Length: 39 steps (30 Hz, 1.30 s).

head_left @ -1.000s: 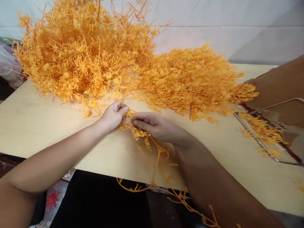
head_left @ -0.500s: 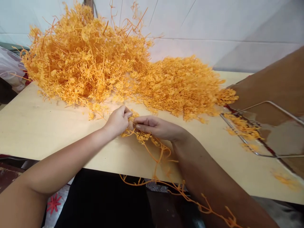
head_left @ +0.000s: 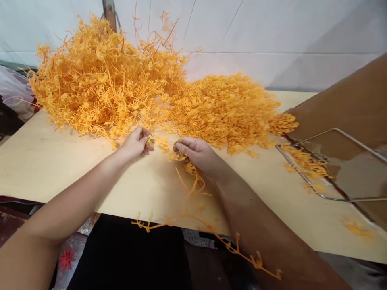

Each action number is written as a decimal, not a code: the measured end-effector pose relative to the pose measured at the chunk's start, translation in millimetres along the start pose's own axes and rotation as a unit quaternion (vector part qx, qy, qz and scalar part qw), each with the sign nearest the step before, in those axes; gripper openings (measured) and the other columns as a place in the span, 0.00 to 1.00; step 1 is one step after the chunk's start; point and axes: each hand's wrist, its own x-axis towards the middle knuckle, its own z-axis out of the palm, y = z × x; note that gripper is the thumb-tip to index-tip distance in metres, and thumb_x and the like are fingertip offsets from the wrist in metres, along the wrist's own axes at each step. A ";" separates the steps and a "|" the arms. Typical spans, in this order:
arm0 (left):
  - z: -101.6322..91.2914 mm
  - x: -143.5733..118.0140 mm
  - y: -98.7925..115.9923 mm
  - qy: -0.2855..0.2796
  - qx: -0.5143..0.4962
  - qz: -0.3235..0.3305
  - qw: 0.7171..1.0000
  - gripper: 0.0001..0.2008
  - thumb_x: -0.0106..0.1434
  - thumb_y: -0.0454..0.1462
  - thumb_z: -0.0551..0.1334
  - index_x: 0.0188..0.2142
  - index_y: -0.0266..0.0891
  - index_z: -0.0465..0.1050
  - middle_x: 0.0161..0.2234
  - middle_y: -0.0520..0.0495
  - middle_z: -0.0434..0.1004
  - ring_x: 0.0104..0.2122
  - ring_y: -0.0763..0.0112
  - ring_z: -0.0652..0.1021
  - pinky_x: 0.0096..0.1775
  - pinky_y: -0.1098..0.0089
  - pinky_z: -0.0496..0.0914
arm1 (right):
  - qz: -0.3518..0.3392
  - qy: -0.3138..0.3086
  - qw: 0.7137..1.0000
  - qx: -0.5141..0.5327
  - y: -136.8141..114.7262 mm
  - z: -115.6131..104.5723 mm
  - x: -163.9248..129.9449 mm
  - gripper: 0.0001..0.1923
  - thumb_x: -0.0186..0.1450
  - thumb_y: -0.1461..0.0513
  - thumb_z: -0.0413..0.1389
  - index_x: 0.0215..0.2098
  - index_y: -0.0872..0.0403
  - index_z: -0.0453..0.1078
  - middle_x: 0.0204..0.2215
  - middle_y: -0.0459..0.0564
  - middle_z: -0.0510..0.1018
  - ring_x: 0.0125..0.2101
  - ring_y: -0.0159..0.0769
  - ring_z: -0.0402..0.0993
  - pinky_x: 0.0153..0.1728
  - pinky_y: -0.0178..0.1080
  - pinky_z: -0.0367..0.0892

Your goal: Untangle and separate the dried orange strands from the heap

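My left hand (head_left: pixel 136 143) is closed, with a small yellow-orange plastic flower piece (head_left: pixel 150 140) between its fingertips. To its right, my right hand (head_left: pixel 198 154) pinches orange plastic sprigs. From under that hand a branching orange plastic stem (head_left: pixel 217 235) trails down past the table's front edge; its upper part is blurred. The two hands are apart, with a small orange sprig (head_left: pixel 163 143) on the table between them. Behind them rise a large loose heap of orange plastic flower sprigs (head_left: pixel 99 84) and a flatter, more orderly pile (head_left: pixel 226 108) to its right.
A bent metal wire frame (head_left: pixel 305 175) and a brown cardboard box (head_left: pixel 347 104) stand at the right of the pale table (head_left: pixel 130 189). More orange sprigs (head_left: pixel 305 161) lie by the frame. A plastic bag (head_left: pixel 15 86) is at the far left, near the wall.
My left hand has drawn away leftward from my right hand, taking a small flower piece. The trailing stem has swung left, and the view has shifted slightly.
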 end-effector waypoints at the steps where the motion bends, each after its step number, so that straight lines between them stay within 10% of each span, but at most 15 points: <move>1: 0.9 -2.2 3.8 -0.015 -0.040 -0.024 0.999 0.06 0.60 0.28 0.47 0.33 0.38 0.59 0.21 0.56 0.63 0.18 0.80 0.70 0.23 0.78 0.62 | 0.002 0.002 1.000 -0.005 2.2 -1.8 1.7 0.11 0.59 0.56 0.51 0.26 0.56 0.65 0.21 0.44 0.64 0.22 0.25 0.57 0.22 0.31 0.53; 8: 2.5 -6.8 13.9 -0.041 -0.111 -0.037 0.992 0.08 0.61 0.33 0.50 0.27 0.36 0.64 0.13 0.58 0.52 0.13 0.82 0.57 0.18 0.77 0.49 | -0.021 0.016 1.000 -0.009 1.0 1.7 1.9 0.11 0.60 0.57 0.50 0.25 0.56 0.64 0.19 0.42 0.61 0.19 0.23 0.55 0.20 0.32 0.53; 18: 9.6 -5.8 4.5 -0.093 0.047 0.085 0.991 0.10 0.57 0.40 0.58 0.25 0.35 0.65 0.23 0.54 0.64 0.26 0.79 0.64 0.30 0.75 0.58 | -0.037 -0.012 0.999 0.007 -3.2 7.0 -1.7 0.17 0.60 0.51 0.51 0.22 0.55 0.59 0.17 0.40 0.57 0.18 0.23 0.52 0.19 0.32 0.51; 39: 21.4 -3.2 3.0 0.032 -0.003 0.054 0.998 0.14 0.59 0.32 0.53 0.18 0.36 0.56 0.16 0.57 0.53 0.20 0.80 0.57 0.26 0.75 0.53 | -0.065 -0.178 0.981 0.040 -11.6 16.0 -4.8 0.19 0.62 0.49 0.49 0.22 0.54 0.55 0.19 0.40 0.53 0.20 0.24 0.49 0.22 0.32 0.48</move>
